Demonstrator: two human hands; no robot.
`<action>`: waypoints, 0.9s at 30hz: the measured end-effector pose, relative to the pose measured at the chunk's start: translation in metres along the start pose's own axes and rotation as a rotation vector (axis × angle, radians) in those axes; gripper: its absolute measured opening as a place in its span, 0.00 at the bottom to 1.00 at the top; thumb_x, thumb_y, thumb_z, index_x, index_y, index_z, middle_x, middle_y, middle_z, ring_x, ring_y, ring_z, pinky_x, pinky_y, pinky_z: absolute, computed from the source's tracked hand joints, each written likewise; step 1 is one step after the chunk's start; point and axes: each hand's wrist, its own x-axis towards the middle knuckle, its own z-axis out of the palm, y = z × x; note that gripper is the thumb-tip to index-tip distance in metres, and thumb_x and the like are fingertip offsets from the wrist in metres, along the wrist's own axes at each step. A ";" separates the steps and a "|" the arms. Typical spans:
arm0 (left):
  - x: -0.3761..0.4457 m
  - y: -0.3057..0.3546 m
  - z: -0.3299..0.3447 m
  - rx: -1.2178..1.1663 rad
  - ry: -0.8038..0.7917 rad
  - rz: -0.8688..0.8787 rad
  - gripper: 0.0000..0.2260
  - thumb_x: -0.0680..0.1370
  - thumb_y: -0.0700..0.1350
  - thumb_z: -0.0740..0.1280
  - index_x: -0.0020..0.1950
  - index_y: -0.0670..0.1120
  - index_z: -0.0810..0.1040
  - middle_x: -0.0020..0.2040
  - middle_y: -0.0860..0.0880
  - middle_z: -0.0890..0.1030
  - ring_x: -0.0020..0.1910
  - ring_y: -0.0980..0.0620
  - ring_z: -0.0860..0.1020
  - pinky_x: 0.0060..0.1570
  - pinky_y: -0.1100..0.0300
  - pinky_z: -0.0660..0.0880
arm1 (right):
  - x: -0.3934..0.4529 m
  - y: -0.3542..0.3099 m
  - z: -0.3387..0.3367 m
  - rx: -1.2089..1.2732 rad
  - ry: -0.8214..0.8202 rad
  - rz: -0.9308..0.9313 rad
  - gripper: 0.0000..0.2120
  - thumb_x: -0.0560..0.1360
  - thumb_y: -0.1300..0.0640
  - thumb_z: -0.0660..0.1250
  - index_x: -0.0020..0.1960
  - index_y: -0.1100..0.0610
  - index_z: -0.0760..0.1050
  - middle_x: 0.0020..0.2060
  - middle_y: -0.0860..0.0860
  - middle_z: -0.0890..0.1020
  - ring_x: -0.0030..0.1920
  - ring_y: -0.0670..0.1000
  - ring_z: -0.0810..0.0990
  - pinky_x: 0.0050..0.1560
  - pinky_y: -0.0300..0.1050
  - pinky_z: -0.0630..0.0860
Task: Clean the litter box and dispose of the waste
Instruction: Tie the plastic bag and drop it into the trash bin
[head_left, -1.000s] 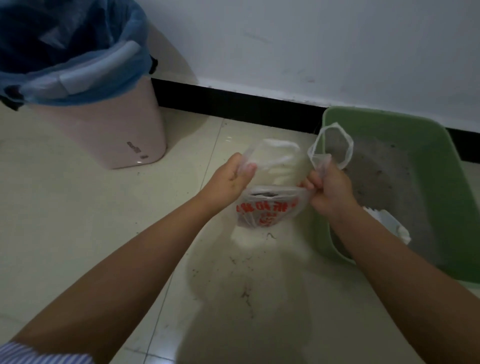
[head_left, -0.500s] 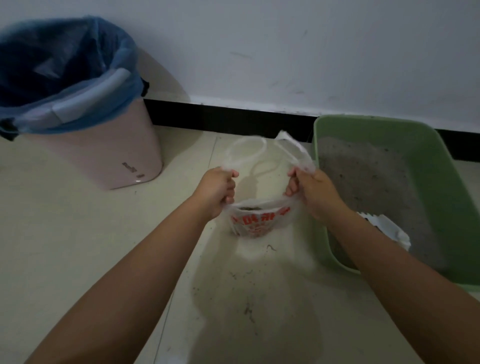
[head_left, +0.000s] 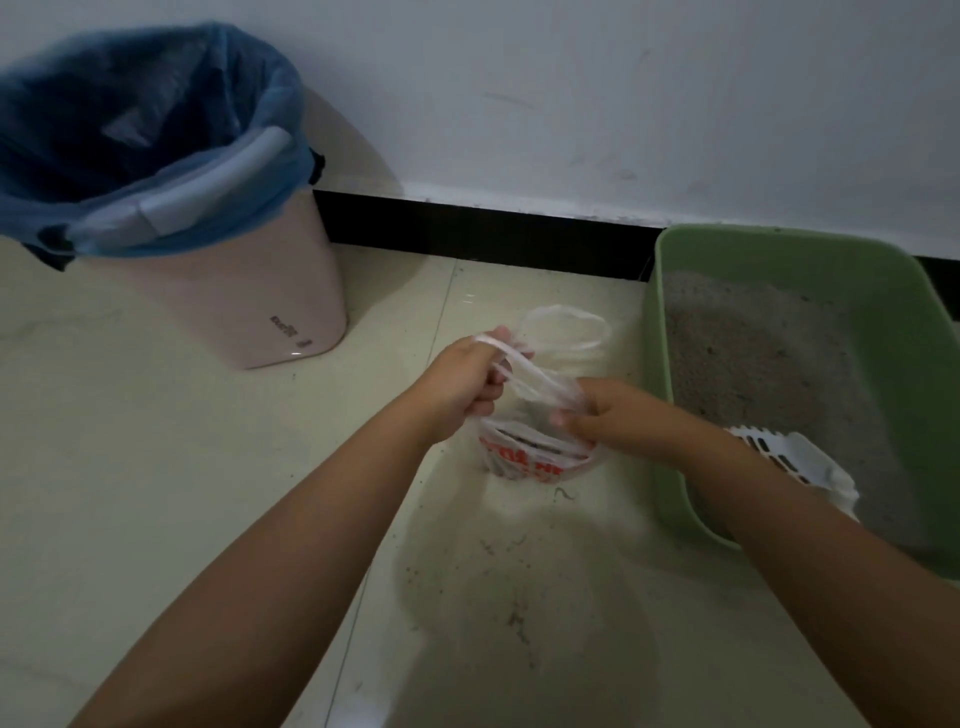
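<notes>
Small white plastic bag with red print sits on the floor tile just left of the green litter box. Left hand grips one handle loop and right hand pinches the other, strands crossed between them, apparently to knot the mouth shut over the waste. White scoop rests in the litter, out of use; blue-lined trash bin stands open at left, the likely destination.
</notes>
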 end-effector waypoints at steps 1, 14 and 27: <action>0.000 0.000 -0.004 -0.081 -0.023 -0.026 0.18 0.83 0.47 0.52 0.40 0.43 0.76 0.25 0.51 0.64 0.22 0.58 0.60 0.21 0.68 0.55 | -0.001 0.003 -0.001 0.025 0.001 -0.010 0.07 0.77 0.61 0.63 0.52 0.62 0.76 0.42 0.54 0.76 0.44 0.51 0.74 0.45 0.42 0.71; -0.001 -0.024 -0.019 -0.155 -0.209 -0.002 0.09 0.79 0.33 0.56 0.53 0.46 0.70 0.30 0.55 0.73 0.25 0.62 0.69 0.26 0.70 0.64 | 0.013 0.004 0.017 0.144 0.430 -0.075 0.10 0.79 0.63 0.56 0.50 0.58 0.77 0.30 0.46 0.72 0.33 0.46 0.70 0.31 0.27 0.67; -0.007 -0.018 -0.016 0.252 -0.301 -0.010 0.13 0.79 0.39 0.61 0.34 0.41 0.70 0.26 0.52 0.71 0.24 0.59 0.66 0.24 0.70 0.63 | 0.008 0.013 0.008 0.034 0.075 0.044 0.12 0.77 0.70 0.57 0.56 0.65 0.76 0.38 0.50 0.74 0.42 0.49 0.73 0.37 0.32 0.69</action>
